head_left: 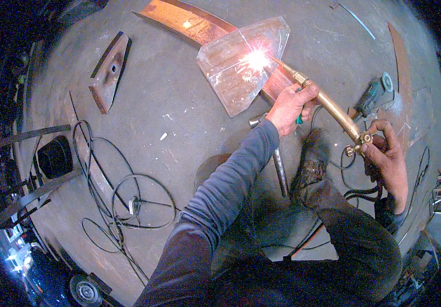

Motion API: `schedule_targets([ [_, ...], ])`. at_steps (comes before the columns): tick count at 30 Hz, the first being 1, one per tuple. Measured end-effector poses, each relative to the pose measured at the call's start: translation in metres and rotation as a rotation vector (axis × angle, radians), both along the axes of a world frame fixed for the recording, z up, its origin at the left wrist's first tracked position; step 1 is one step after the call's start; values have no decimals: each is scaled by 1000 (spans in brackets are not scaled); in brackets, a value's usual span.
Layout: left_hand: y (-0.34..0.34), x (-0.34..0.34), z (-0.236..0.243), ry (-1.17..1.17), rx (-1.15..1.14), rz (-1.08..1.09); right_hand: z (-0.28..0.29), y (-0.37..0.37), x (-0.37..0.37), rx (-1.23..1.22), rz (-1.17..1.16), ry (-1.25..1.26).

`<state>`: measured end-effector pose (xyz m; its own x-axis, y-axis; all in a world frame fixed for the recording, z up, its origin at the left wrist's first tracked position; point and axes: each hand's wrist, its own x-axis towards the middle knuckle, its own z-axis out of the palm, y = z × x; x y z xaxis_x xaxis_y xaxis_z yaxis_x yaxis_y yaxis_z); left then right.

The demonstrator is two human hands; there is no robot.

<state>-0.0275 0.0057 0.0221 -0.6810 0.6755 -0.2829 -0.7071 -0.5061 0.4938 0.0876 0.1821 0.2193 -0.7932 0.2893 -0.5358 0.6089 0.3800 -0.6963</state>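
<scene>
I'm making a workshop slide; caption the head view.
Left hand grips a brass gas torch, right hand at its valve knobs, bright glare over metal plate.

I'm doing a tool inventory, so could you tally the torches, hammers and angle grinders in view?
Torches: 1, a brass torch in the left hand and right hand
Hammers: 1, a hammer partly hidden by the sleeve
Angle grinders: 1, a green angle grinder
Total: 3
</scene>
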Motion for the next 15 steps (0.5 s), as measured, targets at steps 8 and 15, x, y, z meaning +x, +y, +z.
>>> schedule_targets([
  [8,0,1,5,14,-36,12,3,0,-2,-31,-14,-18],
  [15,-1,0,-6,-36,9,-27,7,-4,-3,-12,14,-41],
])
